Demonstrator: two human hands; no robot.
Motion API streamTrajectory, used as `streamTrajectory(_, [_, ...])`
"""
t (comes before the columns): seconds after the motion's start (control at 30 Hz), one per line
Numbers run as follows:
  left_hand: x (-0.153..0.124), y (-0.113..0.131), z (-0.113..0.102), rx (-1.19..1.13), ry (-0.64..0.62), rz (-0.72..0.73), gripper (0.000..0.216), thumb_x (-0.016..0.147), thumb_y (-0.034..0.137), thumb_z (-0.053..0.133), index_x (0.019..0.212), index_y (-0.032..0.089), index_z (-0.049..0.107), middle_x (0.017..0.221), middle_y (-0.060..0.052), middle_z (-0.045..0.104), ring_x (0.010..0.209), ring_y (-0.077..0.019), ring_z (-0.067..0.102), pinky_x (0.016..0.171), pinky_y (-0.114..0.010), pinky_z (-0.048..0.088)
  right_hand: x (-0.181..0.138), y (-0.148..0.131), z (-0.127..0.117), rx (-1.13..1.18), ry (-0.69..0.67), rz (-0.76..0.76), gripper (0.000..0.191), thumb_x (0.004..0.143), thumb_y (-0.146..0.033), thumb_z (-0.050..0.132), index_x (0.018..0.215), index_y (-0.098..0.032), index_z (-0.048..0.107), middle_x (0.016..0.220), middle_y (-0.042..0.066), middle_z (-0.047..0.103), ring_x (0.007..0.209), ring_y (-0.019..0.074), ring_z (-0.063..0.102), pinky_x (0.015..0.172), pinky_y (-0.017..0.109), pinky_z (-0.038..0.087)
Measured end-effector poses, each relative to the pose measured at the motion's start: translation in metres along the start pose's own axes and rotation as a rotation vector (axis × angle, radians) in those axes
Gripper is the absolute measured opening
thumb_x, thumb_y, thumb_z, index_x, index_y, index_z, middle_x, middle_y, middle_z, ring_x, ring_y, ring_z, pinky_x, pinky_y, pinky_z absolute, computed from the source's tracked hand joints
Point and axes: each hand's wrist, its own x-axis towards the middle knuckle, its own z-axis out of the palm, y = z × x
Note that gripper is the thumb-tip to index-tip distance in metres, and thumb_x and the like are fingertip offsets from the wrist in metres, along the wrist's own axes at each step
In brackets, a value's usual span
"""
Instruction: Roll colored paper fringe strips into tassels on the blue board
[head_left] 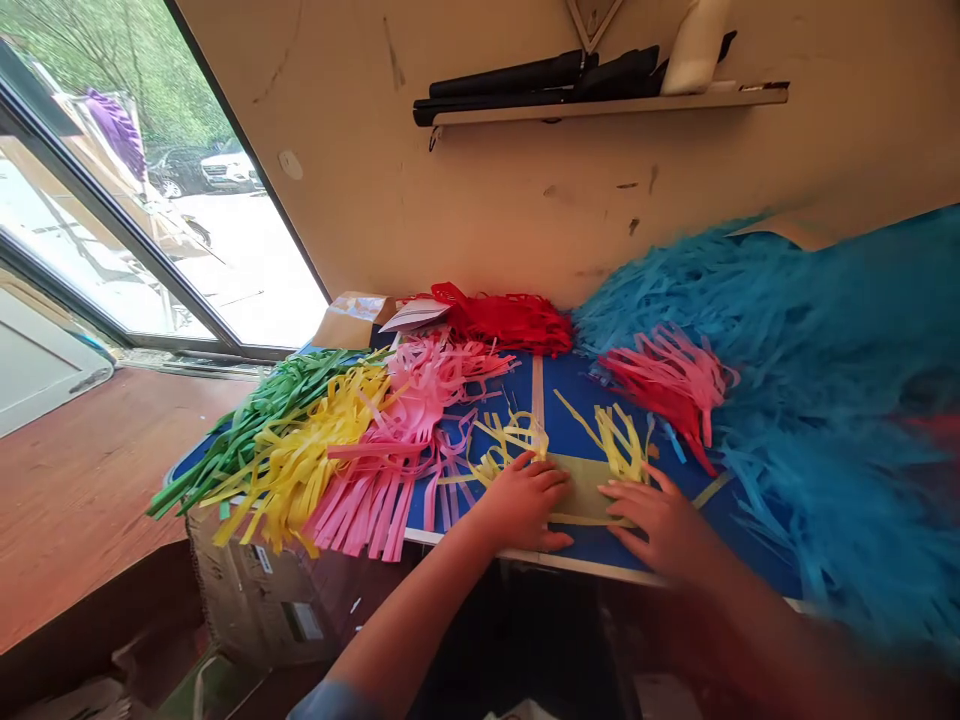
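Observation:
A yellow tissue-paper sheet [583, 490] with fringed ends lies flat on the blue tabletop [570, 400] near its front edge. My left hand [527, 500] rests on the sheet's left part, fingers stretched out. On its right part lies my right hand [649, 515], fingers spread and flat. Cut yellow strips [621, 440] curl up behind the right hand, and more yellow strips [510, 440] fan out behind the left. Neither hand grips anything that I can see.
Green fringe [277, 415], yellow fringe [315, 450] and pink fringe [397, 430] spread along the left side. Red fringe [510, 320] sits against the wall. A pink and red bundle [675, 375] and a large blue fringe heap [810, 400] fill the right. A cardboard box [255, 590] stands below.

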Motion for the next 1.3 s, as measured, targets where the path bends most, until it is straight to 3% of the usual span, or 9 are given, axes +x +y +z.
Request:
streamTrajectory(0.13, [-0.001,0.002,0.002,0.018,-0.006,-0.018,0.06,0.072,0.058,0.056,0.115,0.017,0.056,0.12,-0.007,0.059,0.113,-0.0244,0.049,0.104,-0.043,0.024,0.007,-0.006,-0.006,0.024,-0.046,0.064,0.011,0.08,-0.029,0.053,0.079,-0.023,0.063,0.103,0.003,0.067,0.101,0.0212,0.058,0.1,0.051,0.023])
streamTrajectory(0.2, [-0.001,0.002,0.001,0.008,0.002,-0.016,0.054,0.075,0.056,0.055,0.112,0.018,0.058,0.117,-0.007,0.06,0.107,-0.0237,0.053,0.099,-0.041,0.031,0.017,-0.006,-0.009,0.04,-0.118,0.142,0.017,0.083,-0.029,0.047,0.077,-0.023,0.062,0.099,0.002,0.067,0.097,0.0192,0.058,0.097,0.048,0.028])
streamTrajectory(0.37, [0.004,-0.003,-0.004,-0.137,0.045,-0.152,0.026,0.09,0.032,0.042,0.095,0.021,0.064,0.105,-0.001,0.066,0.096,-0.0173,0.058,0.085,-0.034,0.038,0.045,-0.001,-0.011,-0.067,-0.291,0.419,0.026,0.084,-0.026,0.038,0.069,-0.021,0.059,0.085,0.004,0.065,0.086,0.0191,0.057,0.077,0.036,0.039])
streamTrajectory(0.6, [0.007,-0.008,-0.004,-0.17,0.081,-0.32,0.022,0.088,0.031,0.047,0.087,0.02,0.065,0.103,-0.001,0.064,0.096,-0.0189,0.053,0.087,-0.035,0.039,0.064,0.003,-0.009,-0.169,-0.354,0.531,0.019,0.074,-0.023,0.043,0.066,-0.021,0.06,0.078,0.007,0.066,0.085,0.0256,0.056,0.077,0.042,0.036])
streamTrajectory(0.77, [0.018,-0.006,-0.01,-0.007,-0.051,-0.422,0.026,0.088,0.033,0.043,0.092,0.019,0.065,0.104,-0.003,0.06,0.093,-0.0218,0.053,0.082,-0.036,0.041,0.07,0.004,-0.013,-0.23,-0.426,0.629,0.031,0.079,-0.026,0.037,0.069,-0.021,0.065,0.082,0.011,0.066,0.093,0.0305,0.054,0.077,0.045,0.034])
streamTrajectory(0.9, [0.03,-0.013,-0.018,0.012,-0.127,-0.427,0.026,0.085,0.033,0.045,0.088,0.019,0.066,0.098,-0.004,0.062,0.088,-0.0235,0.055,0.077,-0.036,0.042,0.076,0.008,-0.015,-0.252,-0.505,0.718,0.036,0.081,-0.03,0.035,0.072,-0.018,0.067,0.089,0.012,0.065,0.098,0.0322,0.051,0.081,0.047,0.031])
streamTrajectory(1.07, [0.037,-0.017,-0.017,0.079,-0.146,-0.437,0.039,0.09,0.034,0.034,0.082,0.016,0.068,0.089,-0.008,0.064,0.085,-0.0255,0.056,0.076,-0.039,0.04,0.084,0.014,-0.016,-0.251,-0.561,0.802,0.048,0.083,-0.045,0.03,0.081,-0.016,0.069,0.094,0.015,0.064,0.102,0.0335,0.048,0.083,0.048,0.03])
streamTrajectory(1.3, [0.034,-0.008,-0.004,0.2,-0.084,-0.394,0.031,0.089,0.021,0.037,0.089,0.011,0.067,0.091,-0.013,0.06,0.09,-0.0282,0.052,0.079,-0.041,0.036,0.082,0.015,-0.016,-0.235,-0.534,0.808,0.029,0.076,-0.033,0.04,0.076,-0.021,0.067,0.091,0.009,0.064,0.101,0.0311,0.047,0.078,0.043,0.03])
